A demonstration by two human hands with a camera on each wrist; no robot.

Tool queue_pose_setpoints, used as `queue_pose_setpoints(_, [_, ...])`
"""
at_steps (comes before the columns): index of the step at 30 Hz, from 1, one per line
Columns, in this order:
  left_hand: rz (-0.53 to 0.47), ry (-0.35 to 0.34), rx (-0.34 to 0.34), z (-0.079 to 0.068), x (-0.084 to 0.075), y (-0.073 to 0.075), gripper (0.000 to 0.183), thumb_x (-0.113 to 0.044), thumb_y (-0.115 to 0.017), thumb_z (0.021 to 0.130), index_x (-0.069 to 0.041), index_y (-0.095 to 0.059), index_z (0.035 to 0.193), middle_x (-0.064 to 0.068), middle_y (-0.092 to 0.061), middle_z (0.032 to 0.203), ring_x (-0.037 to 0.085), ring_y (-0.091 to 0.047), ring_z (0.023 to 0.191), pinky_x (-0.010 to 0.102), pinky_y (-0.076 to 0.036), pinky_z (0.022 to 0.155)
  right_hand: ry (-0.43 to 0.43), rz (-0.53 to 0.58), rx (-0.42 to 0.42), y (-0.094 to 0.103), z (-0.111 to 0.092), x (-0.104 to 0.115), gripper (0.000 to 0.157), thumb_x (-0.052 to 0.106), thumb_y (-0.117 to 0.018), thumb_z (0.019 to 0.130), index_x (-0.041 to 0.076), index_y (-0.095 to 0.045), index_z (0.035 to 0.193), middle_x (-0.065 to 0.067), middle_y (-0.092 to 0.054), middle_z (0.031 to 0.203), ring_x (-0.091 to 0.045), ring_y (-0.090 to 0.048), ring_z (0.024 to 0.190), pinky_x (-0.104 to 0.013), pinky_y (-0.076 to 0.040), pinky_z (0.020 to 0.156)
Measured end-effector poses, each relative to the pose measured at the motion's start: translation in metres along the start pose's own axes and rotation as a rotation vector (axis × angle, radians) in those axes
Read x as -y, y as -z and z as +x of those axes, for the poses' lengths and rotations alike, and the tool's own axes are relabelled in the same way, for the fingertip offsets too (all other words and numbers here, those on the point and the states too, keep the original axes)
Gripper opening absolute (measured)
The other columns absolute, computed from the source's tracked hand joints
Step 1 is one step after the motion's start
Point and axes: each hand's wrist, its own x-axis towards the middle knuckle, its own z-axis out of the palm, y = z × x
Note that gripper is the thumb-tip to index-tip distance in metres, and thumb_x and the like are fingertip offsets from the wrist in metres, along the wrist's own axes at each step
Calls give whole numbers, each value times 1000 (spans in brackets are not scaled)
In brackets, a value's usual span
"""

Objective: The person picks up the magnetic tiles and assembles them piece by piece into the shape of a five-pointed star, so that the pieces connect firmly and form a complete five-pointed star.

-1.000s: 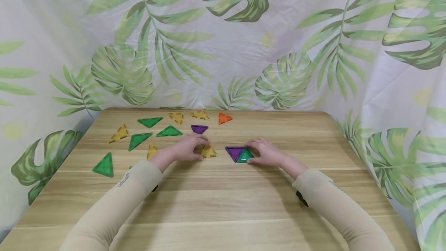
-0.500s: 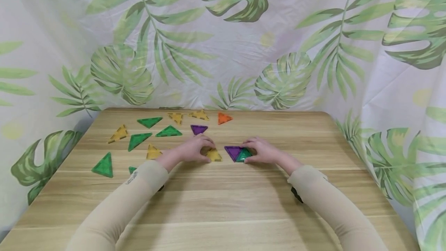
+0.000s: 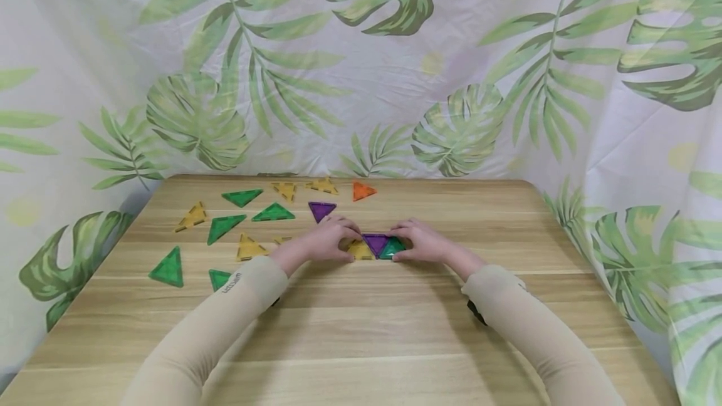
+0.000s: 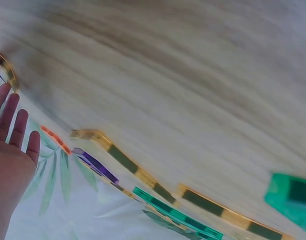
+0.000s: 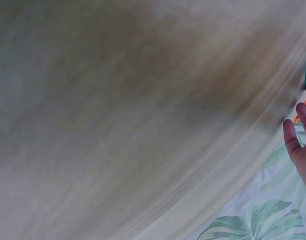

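Head view: on the wooden bench (image 3: 350, 343), the left hand (image 3: 328, 240) pinches a yellow triangle (image 3: 363, 250) between thumb and fingers, apparently touching a purple triangle (image 3: 375, 243). Against that one's other side lies a green triangle (image 3: 392, 248), pinched by the right hand (image 3: 424, 242). Keeping all three flat, edges flush, with a light grip, seems best.

Left wrist view: fingertips at far left, beside a yellow edge.

Right wrist view: fingers near a green sliver; grip unclear here.
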Motion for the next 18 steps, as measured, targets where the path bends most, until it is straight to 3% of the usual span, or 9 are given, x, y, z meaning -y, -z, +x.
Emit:
queue_pose_setpoints(9, [-18, 17, -11, 1, 0, 2, 50, -40, -75, 79, -15, -65, 121, 5, -57, 128, 29, -44, 124, 54, -23, 108, -4, 5, 26, 4, 0, 4, 63, 43, -72, 81, 9, -56, 132, -12, -54, 132, -29, -47, 122, -45, -37, 104])
queue_pose_setpoints(14, [-20, 69, -97, -5, 16, 12, 53, -38, -77, 77, -11, -63, 121, 8, -58, 127, 31, -45, 124, 56, -27, 106, -21, -6, 42, 4, 0, 4, 63, 45, -70, 82, 11, -55, 133, -9, -52, 134, -28, -45, 124, -45, -34, 106])
queue_pose_setpoints(18, [-12, 155, -133, -10, 38, 24, 58, -36, -77, 78, -10, -60, 127, 11, -54, 133, 35, -40, 127, 59, -26, 105, -30, 0, 41, 4, 1, 4, 63, 44, -70, 82, 11, -55, 133, -8, -52, 134, -28, -44, 125, -46, -33, 107])
